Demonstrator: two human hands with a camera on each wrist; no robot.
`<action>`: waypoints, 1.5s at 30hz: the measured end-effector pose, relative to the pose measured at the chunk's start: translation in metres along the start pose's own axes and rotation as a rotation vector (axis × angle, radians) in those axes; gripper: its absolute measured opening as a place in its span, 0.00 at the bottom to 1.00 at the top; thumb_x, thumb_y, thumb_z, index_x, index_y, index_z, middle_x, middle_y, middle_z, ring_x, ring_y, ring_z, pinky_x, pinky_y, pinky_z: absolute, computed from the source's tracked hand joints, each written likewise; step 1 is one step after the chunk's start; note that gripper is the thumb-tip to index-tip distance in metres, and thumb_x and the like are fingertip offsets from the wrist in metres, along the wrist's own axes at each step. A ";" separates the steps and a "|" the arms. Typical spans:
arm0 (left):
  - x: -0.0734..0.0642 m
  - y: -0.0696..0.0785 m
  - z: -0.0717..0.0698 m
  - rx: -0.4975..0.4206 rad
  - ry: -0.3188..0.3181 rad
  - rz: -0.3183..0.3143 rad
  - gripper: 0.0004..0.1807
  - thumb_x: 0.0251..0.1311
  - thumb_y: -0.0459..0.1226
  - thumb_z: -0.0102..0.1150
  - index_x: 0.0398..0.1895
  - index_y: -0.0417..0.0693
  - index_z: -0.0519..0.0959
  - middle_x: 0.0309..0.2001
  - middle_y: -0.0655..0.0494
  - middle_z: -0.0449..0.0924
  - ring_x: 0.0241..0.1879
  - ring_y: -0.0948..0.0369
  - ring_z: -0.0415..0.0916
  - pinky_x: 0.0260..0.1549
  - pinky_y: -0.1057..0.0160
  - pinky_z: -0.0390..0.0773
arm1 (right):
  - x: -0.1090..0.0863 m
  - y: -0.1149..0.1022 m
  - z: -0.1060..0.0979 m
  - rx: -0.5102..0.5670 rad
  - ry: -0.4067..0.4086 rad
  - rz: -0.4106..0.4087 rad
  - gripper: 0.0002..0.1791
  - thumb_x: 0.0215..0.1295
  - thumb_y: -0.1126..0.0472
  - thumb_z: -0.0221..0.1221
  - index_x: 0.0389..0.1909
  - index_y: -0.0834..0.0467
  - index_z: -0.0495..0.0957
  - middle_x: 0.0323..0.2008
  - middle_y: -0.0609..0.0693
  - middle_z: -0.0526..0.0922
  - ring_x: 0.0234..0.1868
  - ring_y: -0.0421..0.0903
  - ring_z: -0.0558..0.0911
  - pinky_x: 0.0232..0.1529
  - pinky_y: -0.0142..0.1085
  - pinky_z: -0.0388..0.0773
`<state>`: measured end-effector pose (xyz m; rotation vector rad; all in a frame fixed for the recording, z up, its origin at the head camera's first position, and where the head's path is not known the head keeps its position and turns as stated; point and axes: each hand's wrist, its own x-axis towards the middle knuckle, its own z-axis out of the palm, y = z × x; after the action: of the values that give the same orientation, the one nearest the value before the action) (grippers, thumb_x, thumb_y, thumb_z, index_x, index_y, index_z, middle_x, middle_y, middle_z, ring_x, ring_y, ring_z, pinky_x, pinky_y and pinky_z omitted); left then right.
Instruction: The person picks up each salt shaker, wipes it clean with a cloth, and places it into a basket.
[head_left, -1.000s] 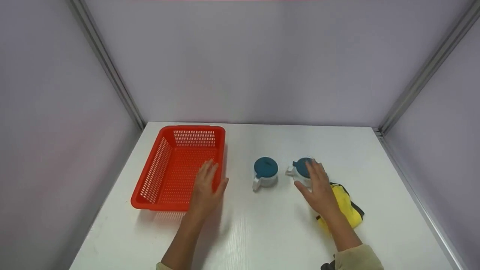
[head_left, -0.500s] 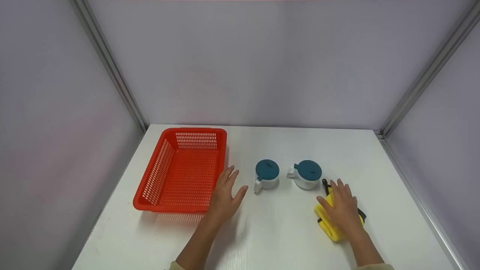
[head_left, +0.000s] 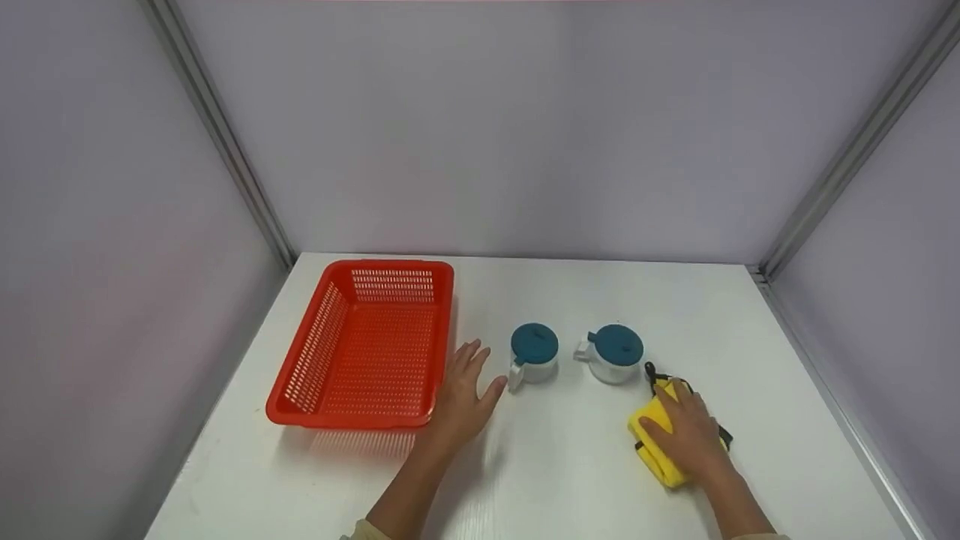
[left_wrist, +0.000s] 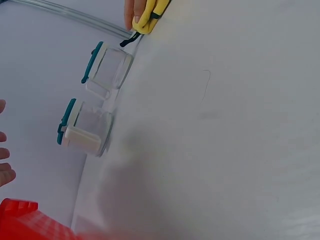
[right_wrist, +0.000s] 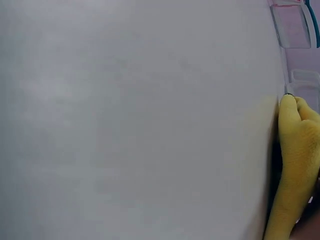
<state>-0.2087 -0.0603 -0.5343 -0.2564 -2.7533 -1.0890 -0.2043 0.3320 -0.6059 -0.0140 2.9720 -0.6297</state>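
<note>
My right hand (head_left: 688,439) rests on a folded yellow cloth (head_left: 651,442) with black trim and a black loop, fingers extended over its top and thumb on its left part. Part of the cloth is hidden under the hand. Left of it stand two clear jars with teal lids and pale handles, the right jar (head_left: 616,356) and the left jar (head_left: 534,352). Between the left jar and the red basket (head_left: 442,322) my left hand (head_left: 459,401) hovers with spread fingers, holding nothing. In the left wrist view, its fingertips (left_wrist: 4,152) show at the edge.
The red perforated basket stands on the left half of the white table (head_left: 570,480), with nothing inside. Pale panels (head_left: 510,127) enclose the table at the back and both sides, joined by metal corner posts (head_left: 840,157).
My right hand has moved from over the right jar toward me and down onto the cloth. My left hand has shifted right, from over the basket to beside it. Jars and basket stay put.
</note>
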 end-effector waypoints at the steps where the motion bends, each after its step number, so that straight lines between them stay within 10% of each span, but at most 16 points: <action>1: 0.001 0.000 0.002 0.007 -0.003 -0.002 0.34 0.67 0.60 0.49 0.73 0.61 0.63 0.77 0.63 0.54 0.76 0.57 0.50 0.69 0.47 0.60 | 0.000 0.000 0.001 -0.003 0.005 -0.005 0.47 0.65 0.27 0.48 0.76 0.52 0.55 0.77 0.64 0.42 0.73 0.73 0.45 0.62 0.78 0.42; 15: 0.011 0.006 0.020 -0.126 -0.065 -0.049 0.33 0.68 0.56 0.52 0.73 0.61 0.62 0.76 0.59 0.55 0.75 0.55 0.54 0.68 0.49 0.64 | 0.000 -0.004 0.008 0.076 -0.029 0.095 0.60 0.51 0.23 0.59 0.77 0.55 0.51 0.77 0.68 0.32 0.74 0.72 0.43 0.64 0.76 0.33; 30: 0.032 0.000 0.045 -0.254 -0.053 -0.150 0.39 0.67 0.49 0.57 0.77 0.65 0.52 0.79 0.59 0.47 0.77 0.54 0.48 0.71 0.47 0.57 | 0.005 -0.002 0.013 0.078 0.032 0.087 0.61 0.50 0.22 0.59 0.76 0.55 0.52 0.76 0.67 0.40 0.74 0.71 0.47 0.67 0.73 0.35; 45: 0.040 -0.017 0.074 -0.371 -0.116 -0.266 0.34 0.68 0.47 0.57 0.75 0.55 0.59 0.74 0.55 0.62 0.73 0.53 0.59 0.69 0.47 0.63 | 0.007 -0.003 0.016 0.094 0.058 0.102 0.55 0.53 0.27 0.61 0.74 0.55 0.56 0.75 0.66 0.49 0.71 0.69 0.54 0.68 0.68 0.44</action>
<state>-0.2583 -0.0173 -0.5901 0.0055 -2.7202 -1.7054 -0.2096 0.3223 -0.6201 0.1653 2.9709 -0.7684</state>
